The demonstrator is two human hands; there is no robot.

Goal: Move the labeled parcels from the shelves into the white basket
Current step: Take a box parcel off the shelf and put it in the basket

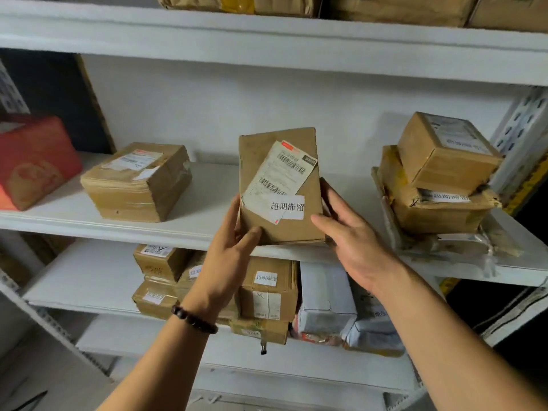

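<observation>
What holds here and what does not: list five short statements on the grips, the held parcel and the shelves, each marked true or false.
1. The left grip and right grip both hold the brown parcel. True.
2. That parcel is bare of labels. False: it carries a barcode label and a white sticker.
3. The bead bracelet is on the right wrist. False: the left wrist.
4. A red package lies at the left end of the middle shelf. True.
5. The white basket stands on that shelf. False: no basket is in view.
</observation>
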